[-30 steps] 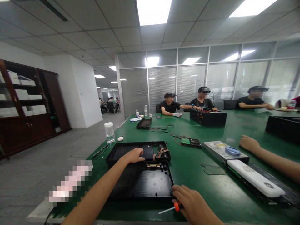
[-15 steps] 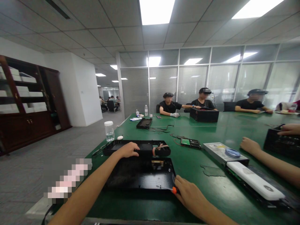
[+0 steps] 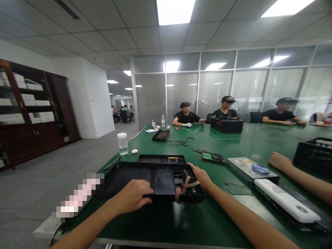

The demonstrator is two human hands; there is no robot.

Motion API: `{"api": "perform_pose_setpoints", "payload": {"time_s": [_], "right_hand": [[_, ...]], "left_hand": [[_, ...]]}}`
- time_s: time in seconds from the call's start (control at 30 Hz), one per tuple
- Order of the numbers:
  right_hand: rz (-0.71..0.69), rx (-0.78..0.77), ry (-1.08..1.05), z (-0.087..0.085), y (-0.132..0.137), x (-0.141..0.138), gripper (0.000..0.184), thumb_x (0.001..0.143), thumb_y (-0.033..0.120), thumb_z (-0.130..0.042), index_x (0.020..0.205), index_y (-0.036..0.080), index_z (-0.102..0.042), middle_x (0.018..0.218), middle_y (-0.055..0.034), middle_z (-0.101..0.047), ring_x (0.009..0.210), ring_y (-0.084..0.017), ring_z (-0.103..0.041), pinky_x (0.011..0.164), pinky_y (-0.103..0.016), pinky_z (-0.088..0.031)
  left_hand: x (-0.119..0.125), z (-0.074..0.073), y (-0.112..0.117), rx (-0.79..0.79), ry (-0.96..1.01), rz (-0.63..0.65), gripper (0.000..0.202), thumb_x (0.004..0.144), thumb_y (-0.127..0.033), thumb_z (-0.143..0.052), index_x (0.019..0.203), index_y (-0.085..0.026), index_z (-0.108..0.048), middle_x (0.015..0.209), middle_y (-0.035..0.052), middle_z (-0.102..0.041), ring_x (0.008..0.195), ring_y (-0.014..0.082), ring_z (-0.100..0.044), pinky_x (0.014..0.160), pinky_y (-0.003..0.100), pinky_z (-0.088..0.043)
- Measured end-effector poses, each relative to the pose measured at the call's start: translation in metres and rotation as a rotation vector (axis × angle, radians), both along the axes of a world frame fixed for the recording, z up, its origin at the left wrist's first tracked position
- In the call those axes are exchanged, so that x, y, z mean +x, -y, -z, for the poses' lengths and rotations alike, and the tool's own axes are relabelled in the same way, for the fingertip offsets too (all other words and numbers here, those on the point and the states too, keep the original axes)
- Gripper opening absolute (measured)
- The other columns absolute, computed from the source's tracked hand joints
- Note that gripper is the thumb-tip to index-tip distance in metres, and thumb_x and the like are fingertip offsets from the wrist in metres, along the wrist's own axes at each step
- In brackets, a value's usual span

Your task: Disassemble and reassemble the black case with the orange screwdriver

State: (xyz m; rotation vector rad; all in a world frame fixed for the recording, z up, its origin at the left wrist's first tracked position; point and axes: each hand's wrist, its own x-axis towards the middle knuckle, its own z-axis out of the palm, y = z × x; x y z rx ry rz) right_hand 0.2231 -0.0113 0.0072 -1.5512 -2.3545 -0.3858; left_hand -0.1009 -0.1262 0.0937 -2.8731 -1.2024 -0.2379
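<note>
In front of me is a shallow black casing (image 3: 163, 181) with compartments and striped ribbon wires (image 3: 185, 185) at its right end. My left hand (image 3: 135, 195) is closed on its near wall, thumb below the edge. My right hand (image 3: 202, 176) is closed around its far right corner; the fingertips are partly hidden, and whether they also touch the part behind cannot be told. Behind the casing lies a plain black cover (image 3: 162, 159), mostly hidden, with a small brass-coloured piece (image 3: 173, 158) on it. No screwdriver shows now.
A lidded jar (image 3: 122, 144) and a white oval object (image 3: 134, 151) stand at the left table edge. A circuit board (image 3: 211, 157) lies behind. A metal box (image 3: 242, 167) and long white device (image 3: 285, 200) are at right, near a neighbour's arm (image 3: 303, 176). Several people sit across.
The wired casing has come from behind to the near side, and the plain cover now sits behind it. My right hand moved up and away; the orange-tipped screwdriver it held is out of sight.
</note>
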Motion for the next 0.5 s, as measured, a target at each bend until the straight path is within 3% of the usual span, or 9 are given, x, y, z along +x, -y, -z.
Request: {"api": "perform_pose_setpoints", "payload": {"time_s": [0.1,0.23,0.3,0.4,0.5], "right_hand": [[0.117,0.049,0.072,0.005,-0.016,0.033,0.043,0.08,0.007,-0.038,0.12,0.018,-0.046,0.133,-0.0113,-0.039,0.097,-0.021,-0.052,0.074,-0.03,-0.044],[0.21,0.074,0.036,0.004,-0.029,0.07,0.029,0.08,0.01,-0.041,0.104,0.015,-0.057,0.127,-0.0129,-0.044,0.102,-0.023,-0.049,0.079,-0.033,-0.041],[0.136,0.126,-0.045,0.0,-0.028,0.073,0.023,0.083,0.016,-0.041,0.097,0.015,-0.06,0.119,-0.0117,-0.051,0.105,-0.023,-0.046,0.085,-0.034,-0.038],[-0.07,0.164,-0.235,-0.006,-0.021,0.057,0.027,0.088,0.023,-0.035,0.096,0.016,-0.059,0.107,-0.0091,-0.058,0.102,-0.019,-0.048,0.089,-0.032,-0.036],[-0.308,0.018,-0.36,-0.004,-0.012,0.03,0.028,0.088,0.03,-0.035,0.091,0.017,-0.061,0.094,-0.0064,-0.062,0.089,-0.017,-0.055,0.082,-0.028,-0.04]], "left_hand": [[-0.003,0.015,0.009,-0.058,-0.008,-0.016,0.012,0.079,-0.035,-0.055,0.081,-0.024,-0.061,0.079,-0.0001,-0.058,0.079,0.0153,-0.053,0.068,0.023,-0.033],[-0.005,0.039,0.008,-0.106,-0.044,-0.036,0.014,0.074,-0.037,-0.06,0.078,-0.024,-0.063,0.078,-0.001,-0.061,0.078,0.0153,-0.054,0.07,0.023,-0.035],[-0.005,0.044,0.0,-0.135,-0.066,-0.045,0.018,0.071,-0.04,-0.062,0.076,-0.023,-0.065,0.077,-0.0013,-0.062,0.076,0.0156,-0.055,0.068,0.023,-0.036],[0.0,0.039,-0.024,-0.256,-0.103,-0.022,0.032,0.071,-0.052,-0.057,0.077,-0.022,-0.067,0.07,-0.0006,-0.063,0.066,0.0143,-0.055,0.06,0.022,-0.037],[0.014,0.027,-0.059,-0.308,-0.077,-0.003,0.043,0.076,-0.056,-0.047,0.081,-0.018,-0.067,0.067,0.0018,-0.062,0.06,0.0128,-0.055,0.057,0.021,-0.038]]}}
